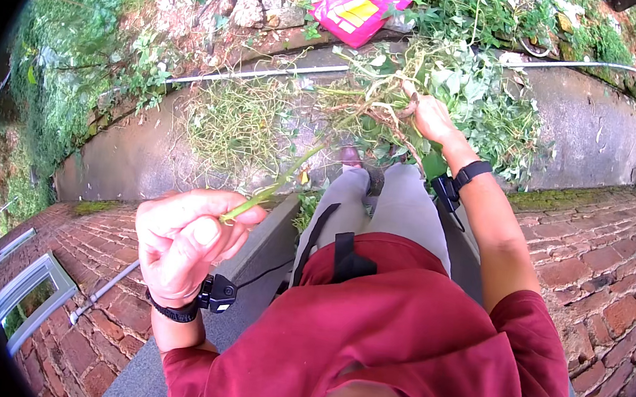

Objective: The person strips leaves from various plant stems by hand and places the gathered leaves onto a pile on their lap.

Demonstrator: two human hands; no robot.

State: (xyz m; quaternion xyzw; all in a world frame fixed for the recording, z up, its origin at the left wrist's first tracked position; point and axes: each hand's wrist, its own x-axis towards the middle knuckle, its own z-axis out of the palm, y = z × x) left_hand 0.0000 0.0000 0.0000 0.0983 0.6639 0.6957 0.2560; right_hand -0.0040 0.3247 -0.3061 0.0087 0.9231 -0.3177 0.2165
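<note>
Vines (pixel 367 101) were clamped in the right hand (pixel 432 119), a stem (pixel 264 194) pinched in the left hand (pixel 183 240); being tangled, the vines could snap if tugged.

Pink bag (pixel 365 6), brick wall (pixel 607 264), white pipe (pixel 257 75)

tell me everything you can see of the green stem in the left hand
The green stem is slim and yellowish green, and looks like fresh plant matter. It is thicker near the grip and narrows toward its far end. The left hand pinches its near end between thumb and fingers, with a short bit showing at the thumb tip. From there it slants up and to the right in the picture. Whether its far tip touches the vines beyond is unclear.
</note>
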